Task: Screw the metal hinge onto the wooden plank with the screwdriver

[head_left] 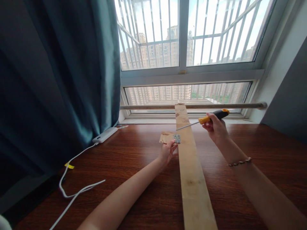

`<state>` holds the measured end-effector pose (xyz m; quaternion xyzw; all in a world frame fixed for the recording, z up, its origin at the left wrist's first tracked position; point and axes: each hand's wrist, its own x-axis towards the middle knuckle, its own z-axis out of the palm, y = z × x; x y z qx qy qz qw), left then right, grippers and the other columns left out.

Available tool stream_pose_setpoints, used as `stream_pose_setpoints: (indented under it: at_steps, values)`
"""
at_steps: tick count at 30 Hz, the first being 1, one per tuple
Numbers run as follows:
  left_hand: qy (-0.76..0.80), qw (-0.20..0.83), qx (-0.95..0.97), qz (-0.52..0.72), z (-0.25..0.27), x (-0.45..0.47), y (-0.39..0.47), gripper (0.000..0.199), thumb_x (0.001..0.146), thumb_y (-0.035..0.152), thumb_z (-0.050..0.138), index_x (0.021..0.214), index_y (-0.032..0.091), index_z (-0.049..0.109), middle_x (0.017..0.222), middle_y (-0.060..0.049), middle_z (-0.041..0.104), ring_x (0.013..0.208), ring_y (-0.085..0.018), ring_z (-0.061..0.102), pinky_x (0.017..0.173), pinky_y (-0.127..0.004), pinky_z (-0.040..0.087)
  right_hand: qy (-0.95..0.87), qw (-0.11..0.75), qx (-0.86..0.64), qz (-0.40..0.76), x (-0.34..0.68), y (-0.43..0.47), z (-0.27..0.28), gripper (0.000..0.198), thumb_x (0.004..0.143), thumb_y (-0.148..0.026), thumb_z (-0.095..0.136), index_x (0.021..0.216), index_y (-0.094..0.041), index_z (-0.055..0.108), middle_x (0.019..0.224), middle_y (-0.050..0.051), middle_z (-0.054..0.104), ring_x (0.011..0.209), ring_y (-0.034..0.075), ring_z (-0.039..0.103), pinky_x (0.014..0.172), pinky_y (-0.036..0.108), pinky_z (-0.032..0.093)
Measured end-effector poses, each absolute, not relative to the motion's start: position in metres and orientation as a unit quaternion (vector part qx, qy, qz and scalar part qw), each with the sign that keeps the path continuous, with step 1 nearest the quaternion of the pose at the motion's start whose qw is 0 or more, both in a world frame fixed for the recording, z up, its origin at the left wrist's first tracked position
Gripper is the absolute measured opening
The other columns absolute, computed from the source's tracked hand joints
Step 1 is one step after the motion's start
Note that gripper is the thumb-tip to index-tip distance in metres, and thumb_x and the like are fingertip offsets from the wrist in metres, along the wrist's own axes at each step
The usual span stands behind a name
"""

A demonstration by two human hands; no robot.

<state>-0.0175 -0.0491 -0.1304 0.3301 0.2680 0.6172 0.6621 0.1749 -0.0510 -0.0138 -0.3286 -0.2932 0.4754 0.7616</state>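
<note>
My right hand [216, 128] is closed around a screwdriver [214, 116] with a black and yellow handle. Its metal shaft points left, the tip near the far part of a long wooden plank [192, 172]. On the plank's left edge lies a small metal hinge [177, 138], joining it to a short wooden piece [166, 137]. My left hand [168, 151] pinches the short piece by the hinge, thumb on top and the other fingers partly hidden beneath.
The plank rests on a dark red-brown wooden table [134, 150], its far end at a horizontal rail [148, 107] before the window. A white power strip [105, 135] with a white cable [62, 179] lies on the left, beside a blue curtain [96, 64].
</note>
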Motion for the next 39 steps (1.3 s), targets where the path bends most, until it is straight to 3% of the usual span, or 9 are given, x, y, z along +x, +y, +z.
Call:
stream_pose_setpoints:
  at_steps: [9,14,23,31,39]
  values:
    - [0.281,0.7,0.296,0.586,-0.132,-0.018,-0.047,0.008,0.072,0.016,0.06,0.08,0.015,0.063,0.09,-0.005,0.068,0.083,-0.015,0.064,0.088,-0.029,0.046,-0.346,0.749,-0.385,0.415,0.163,-0.052,-0.033,0.027,0.056,-0.03,0.077,0.062,-0.012,0.057,0.047,-0.003,0.058,0.037,0.007,0.051,0.042,0.022,0.055]
    - [0.287,0.716,0.289,0.568,-0.131,-0.02,-0.046,0.011,0.075,0.018,0.059,0.083,0.013,0.064,0.088,-0.006,0.068,0.076,-0.014,0.064,0.085,-0.028,0.047,-0.34,0.743,-0.374,0.439,0.162,-0.053,-0.035,0.027,0.056,-0.029,0.077,0.062,-0.013,0.056,0.045,-0.005,0.056,0.036,0.006,0.05,0.044,0.022,0.056]
    - [0.287,0.688,0.312,0.589,-0.126,-0.022,-0.046,0.021,0.075,0.015,0.061,0.096,0.014,0.063,0.096,-0.006,0.068,0.084,-0.015,0.063,0.085,-0.03,0.049,-0.356,0.75,-0.375,0.413,0.16,-0.051,-0.043,0.028,0.057,-0.031,0.078,0.061,-0.013,0.056,0.048,-0.002,0.06,0.038,0.008,0.053,0.047,0.023,0.057]
    - [0.303,0.666,0.335,0.593,-0.127,-0.023,-0.045,0.019,0.073,0.016,0.063,0.092,0.013,0.064,0.095,-0.007,0.068,0.086,-0.017,0.063,0.087,-0.033,0.049,-0.371,0.748,-0.379,0.399,0.161,-0.053,-0.041,0.027,0.058,-0.031,0.077,0.062,-0.012,0.058,0.05,-0.001,0.062,0.041,0.01,0.057,0.048,0.024,0.058]
    - [0.31,0.661,0.346,0.589,-0.128,-0.023,-0.045,0.024,0.073,0.018,0.064,0.096,0.013,0.064,0.097,-0.009,0.068,0.087,-0.019,0.063,0.088,-0.036,0.048,-0.454,0.685,-0.384,0.42,0.166,-0.064,-0.027,0.028,0.053,-0.026,0.081,0.07,-0.011,0.064,0.054,-0.002,0.063,0.048,0.008,0.058,0.052,0.023,0.059]
